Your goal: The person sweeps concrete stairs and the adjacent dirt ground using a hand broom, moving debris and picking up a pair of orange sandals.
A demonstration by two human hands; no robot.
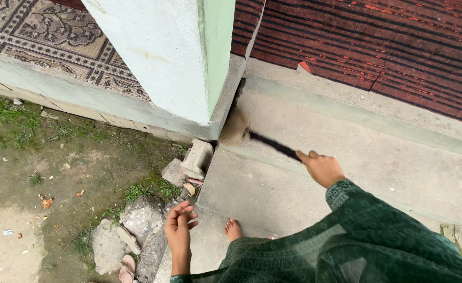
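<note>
The right hand grips the dark, thin handle of a brush. Its blurred, pale bristle head sits at the step's left edge, against the pillar. The long axis runs from the hand up-left. Rough concrete lies open to the right. The left hand hangs open, empty, over stones.

The pale bristled head of the dark-handled broom smears into blur at the foot of the white and green pillar, itself cut off by the top edge. The handle's end hides inside the right hand. Pink sandals run off the bottom edge.
</note>
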